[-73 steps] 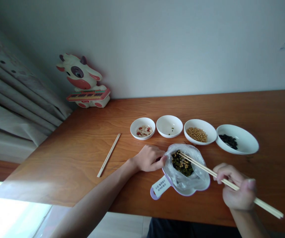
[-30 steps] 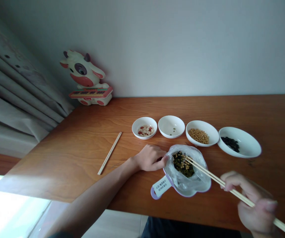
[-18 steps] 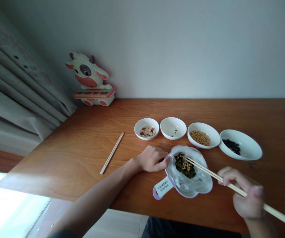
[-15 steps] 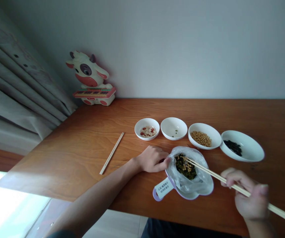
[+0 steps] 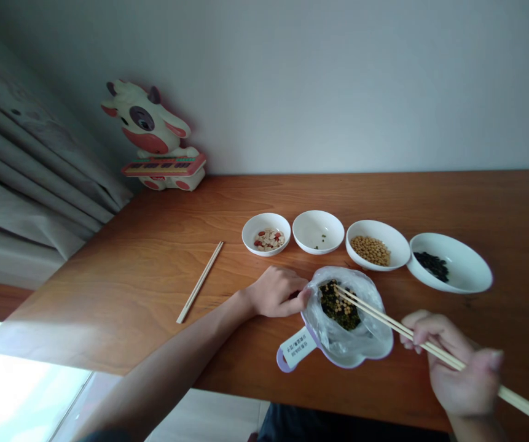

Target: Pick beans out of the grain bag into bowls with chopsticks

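Observation:
My right hand (image 5: 458, 362) is closed around a pair of chopsticks (image 5: 397, 325). Their tips touch a mix of dark green bits and yellow beans (image 5: 340, 310) inside a clear plastic bag (image 5: 372, 291). That bag lines a scalloped dish (image 5: 351, 362) with a purple rim and a labelled handle (image 5: 297, 348). At the dish's left edge, my left hand (image 5: 280, 291) pinches the rim and bag between thumb and fingers. Just behind stand a bowl of yellow soybeans (image 5: 378, 245) and a bowl with a few small green beans (image 5: 318, 232).
On the wooden table (image 5: 139, 294), a white bowl (image 5: 266, 234) holds pale and red pieces; another bowl (image 5: 451, 264) at right has dark pieces. A second pair of chopsticks (image 5: 200, 281) lies left. A cow toy keyboard (image 5: 165, 166) stands by the wall, near a curtain (image 5: 29, 184).
The view has shifted slightly, so the table things appear a little further left and higher. My right hand still holds the chopsticks in the mix; my left hand stays at the rim.

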Demonstrator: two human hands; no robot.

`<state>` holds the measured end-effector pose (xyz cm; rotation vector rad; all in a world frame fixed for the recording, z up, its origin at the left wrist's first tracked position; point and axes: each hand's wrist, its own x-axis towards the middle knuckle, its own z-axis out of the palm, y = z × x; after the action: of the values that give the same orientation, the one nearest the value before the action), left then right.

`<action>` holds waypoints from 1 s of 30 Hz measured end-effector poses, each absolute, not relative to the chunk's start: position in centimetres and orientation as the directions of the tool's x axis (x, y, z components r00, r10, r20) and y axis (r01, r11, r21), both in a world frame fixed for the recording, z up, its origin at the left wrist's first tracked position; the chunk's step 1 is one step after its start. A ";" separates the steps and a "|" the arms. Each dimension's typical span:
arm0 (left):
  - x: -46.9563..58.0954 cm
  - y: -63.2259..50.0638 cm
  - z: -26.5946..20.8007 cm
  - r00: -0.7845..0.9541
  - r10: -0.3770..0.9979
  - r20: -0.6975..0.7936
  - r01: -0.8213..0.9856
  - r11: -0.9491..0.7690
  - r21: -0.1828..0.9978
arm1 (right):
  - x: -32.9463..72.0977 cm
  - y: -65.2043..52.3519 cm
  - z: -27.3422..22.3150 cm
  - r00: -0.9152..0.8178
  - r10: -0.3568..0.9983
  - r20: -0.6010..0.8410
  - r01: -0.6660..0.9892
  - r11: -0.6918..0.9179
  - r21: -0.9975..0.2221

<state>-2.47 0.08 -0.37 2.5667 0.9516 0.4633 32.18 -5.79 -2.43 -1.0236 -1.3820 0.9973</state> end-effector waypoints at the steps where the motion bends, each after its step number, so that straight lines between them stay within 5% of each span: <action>1: -2.5 0.1 -0.3 0.719 0.673 0.173 0.555 -0.706 0.441 | 32.2 -5.8 -2.4 -0.025 0.969 0.245 0.040 0.246 -0.968; 30: -2.4 0.1 -0.2 0.723 0.667 0.181 0.551 -0.714 0.433 | 31.8 -6.1 -2.5 0.042 0.959 0.281 0.018 0.280 -0.960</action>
<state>-2.39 0.11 -0.21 2.5784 0.9457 0.4643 31.81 -6.07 -2.50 -1.0264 -1.3074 0.9607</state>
